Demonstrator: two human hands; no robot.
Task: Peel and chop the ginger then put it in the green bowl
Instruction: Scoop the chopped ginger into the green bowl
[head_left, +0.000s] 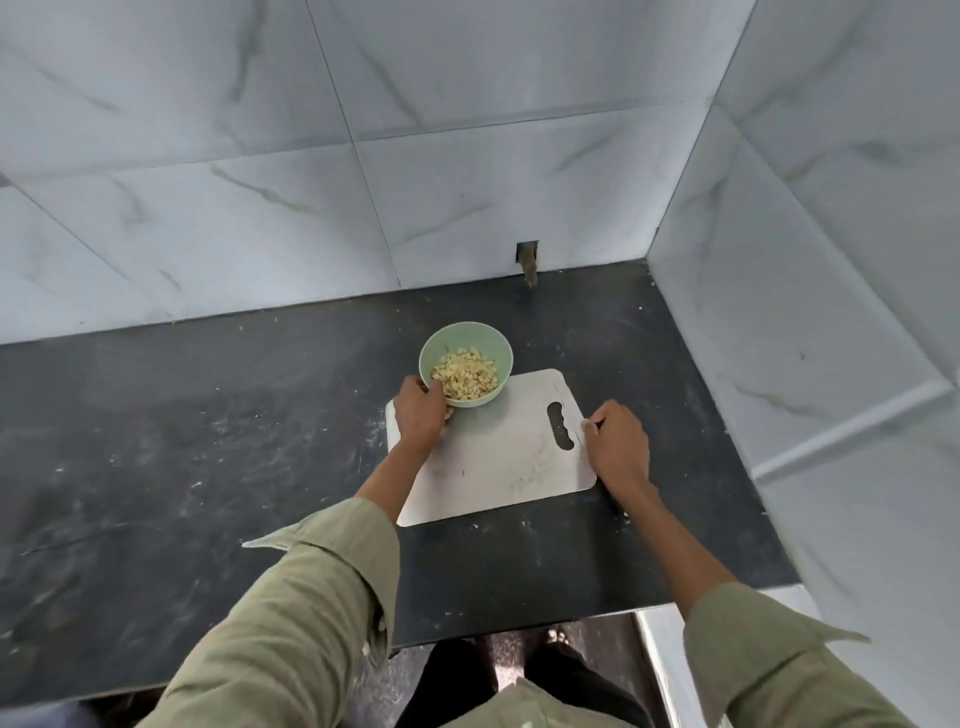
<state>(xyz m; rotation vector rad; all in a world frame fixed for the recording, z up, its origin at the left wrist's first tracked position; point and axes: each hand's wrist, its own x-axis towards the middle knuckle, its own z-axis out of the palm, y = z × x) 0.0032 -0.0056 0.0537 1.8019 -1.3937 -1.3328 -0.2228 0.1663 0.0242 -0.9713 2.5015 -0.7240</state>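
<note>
Two hands are at work over a white board (498, 457) lying on the dark surface (208, 431). Left hand (422, 415) grips the near-left rim of the green bowl (466, 361), fingers curled over the edge; the bowl sits at the board's far-left corner, partly on it, apparently steadied or about to be shifted. Chopped ginger (465, 380) lies heaped inside the bowl, so the transfer step looks essentially done. Only faint scraps remain on the board near its front edge.

Right hand (618, 441) rests at the board's right edge beside the handle slot (560, 426), fingers curled around a thin dark item, likely a knife handle; the object is too hidden to identify with certainty. Holding it off the board keeps any blade away from the bowl.

Surroundings: marble-look tiled walls (467, 156) behind and to the right, meeting in a corner; a small cut-out (528, 257) at the wall base behind the bowl. Pale flecks are scattered on the surface. Nothing stands between the hands and the bowl.
</note>
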